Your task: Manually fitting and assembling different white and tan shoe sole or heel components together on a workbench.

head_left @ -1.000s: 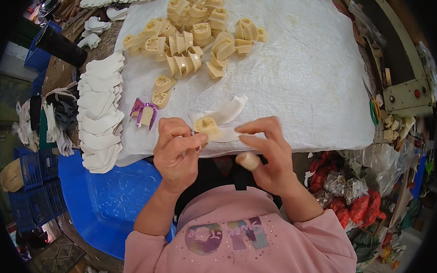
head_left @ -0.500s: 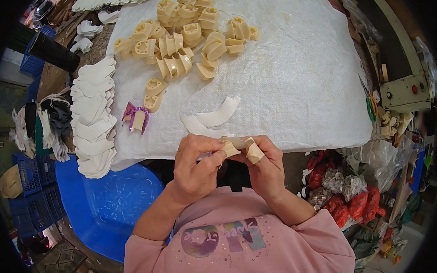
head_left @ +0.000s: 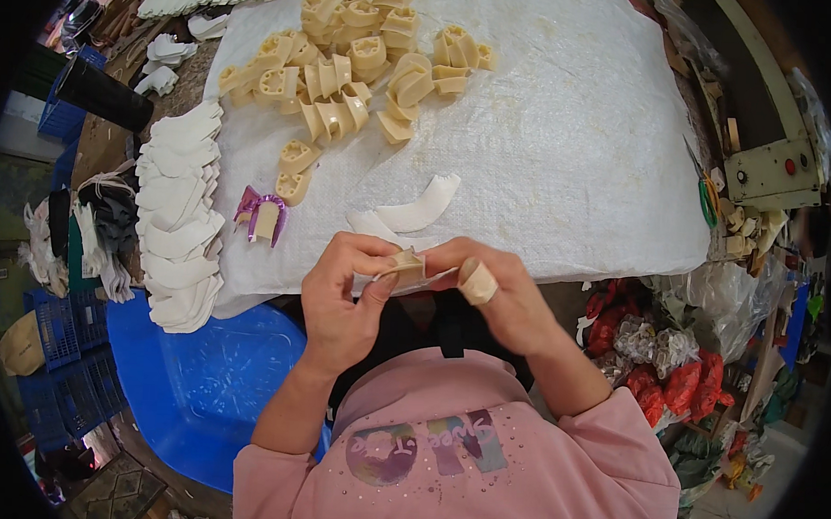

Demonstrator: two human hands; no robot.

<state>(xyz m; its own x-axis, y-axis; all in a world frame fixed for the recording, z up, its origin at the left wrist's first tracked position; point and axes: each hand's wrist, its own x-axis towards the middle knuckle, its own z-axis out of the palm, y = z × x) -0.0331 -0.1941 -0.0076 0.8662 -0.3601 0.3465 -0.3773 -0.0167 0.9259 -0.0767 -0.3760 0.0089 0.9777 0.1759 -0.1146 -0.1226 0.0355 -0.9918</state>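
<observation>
Head camera view: the left hand (head_left: pixel 343 289) pinches a tan molded piece (head_left: pixel 404 265) between thumb and fingers at the lower center of the frame, just over the near edge of the tabletop (head_left: pixel 578 155). The fingers of the right hand (head_left: pixel 502 296), slightly blurred, are bent against the piece's right end; its thumb, in a tan wrap (head_left: pixel 477 283), stands apart from it, and whether those fingers grip or merely press cannot be told. A pale edge shows along the piece, though whether it is a strip laid on it is unclear.

Just beyond the fingers, two curved white strips (head_left: pixel 424 206) lie loose on the white sheeting. Left of them sits a tan piece with purple ribbon (head_left: pixel 266 218), the only one seen so trimmed, below two tan pieces (head_left: pixel 295 166) resting together. A large heap of tan pieces (head_left: pixel 364 58) fills the upper center, and a long row of white cutouts (head_left: pixel 178 226) runs down the left side.

By appearances, one piece is midway through handling and plenty of white stock is left; whether the ribbonless heap is finished or waiting cannot be judged.
</observation>
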